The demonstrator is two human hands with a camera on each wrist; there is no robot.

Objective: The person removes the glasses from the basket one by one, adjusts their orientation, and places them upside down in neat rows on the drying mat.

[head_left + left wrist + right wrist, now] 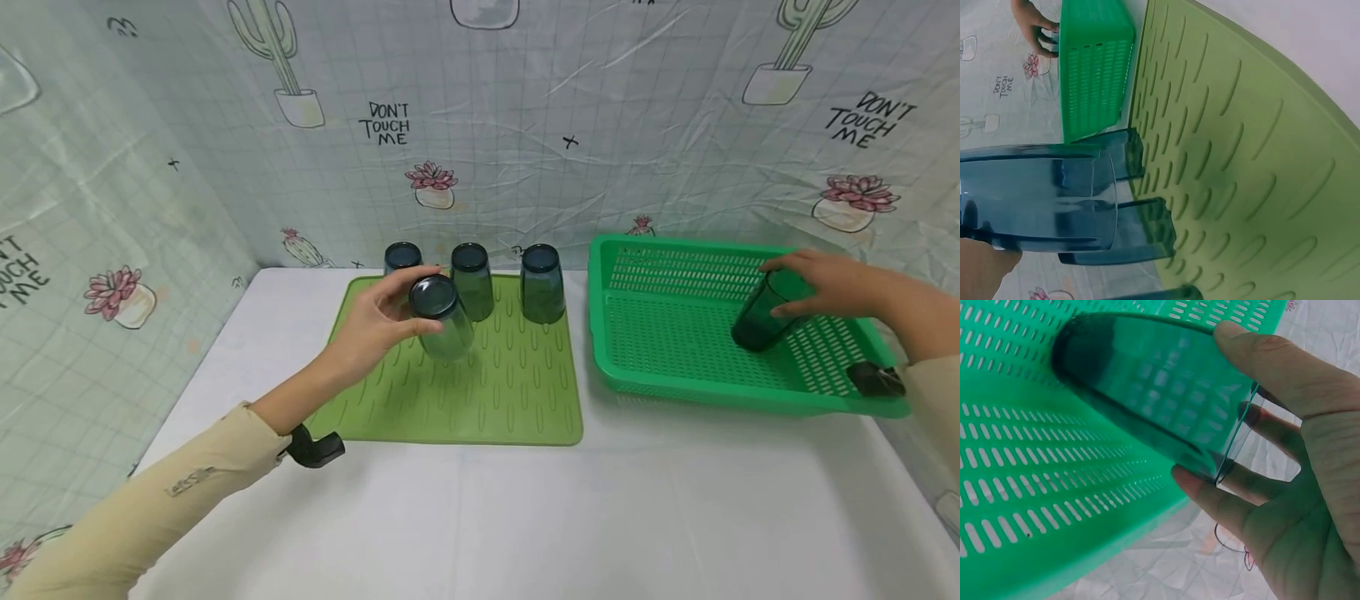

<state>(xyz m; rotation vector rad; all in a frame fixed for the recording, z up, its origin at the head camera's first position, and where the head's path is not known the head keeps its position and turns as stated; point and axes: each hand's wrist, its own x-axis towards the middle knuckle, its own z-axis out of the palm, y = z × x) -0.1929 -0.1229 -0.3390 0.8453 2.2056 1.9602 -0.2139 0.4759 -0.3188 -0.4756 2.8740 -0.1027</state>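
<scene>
My left hand [375, 321] grips a bluish drinking glass [450, 329], base up and slightly tilted, over the green drying mat [502, 400]. In the left wrist view this glass [1029, 194] shows its open rim turned toward the mat. Behind it, upside down along the mat's far edge, stand three more glasses: one on the left [402, 254], partly hidden by the hand, one in the middle [472, 283] and one on the right [542, 287]. My right hand [832, 283] holds another glass [765, 312] near its rim, tilted, inside the green basket [607, 367].
The perforated plastic basket stands on a white-covered table [525, 517], to the right of the mat. A printed sheet [495, 167] hangs as a wall close behind the mat and basket and runs along the left side. A black strap piece [318, 448] sits at the left wrist.
</scene>
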